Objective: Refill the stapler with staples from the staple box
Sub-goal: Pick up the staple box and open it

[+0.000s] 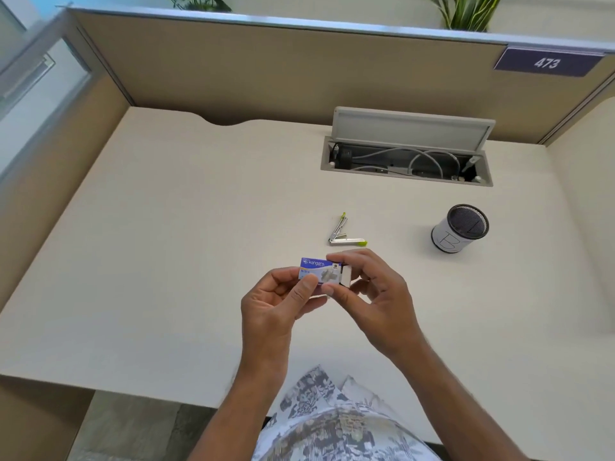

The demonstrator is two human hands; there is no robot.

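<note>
Both hands are up over the middle of the bench, sharing one small blue and white staple box. Left hand has its thumb and curled fingers pinching the box's left end, and right hand pinches the other end, thumb in front and fingers curled behind, right where a white inner tray pokes out a little from the sleeve. So neither hand is loose, both are clamped on that box, which sits lifted off the surface. Stapler is lying on the bench just past the box at about 12 o'clock from the hands, swung wide open in a V, silver metal with lime green tips, nobody touching it. Over at roughly 2 o'clock there's a mesh pen cup tipped toward the camera, well apart from the stapler. Farther back at 1 o'clock the cable hatch in the bench stands open with grey cables showing inside.
</note>
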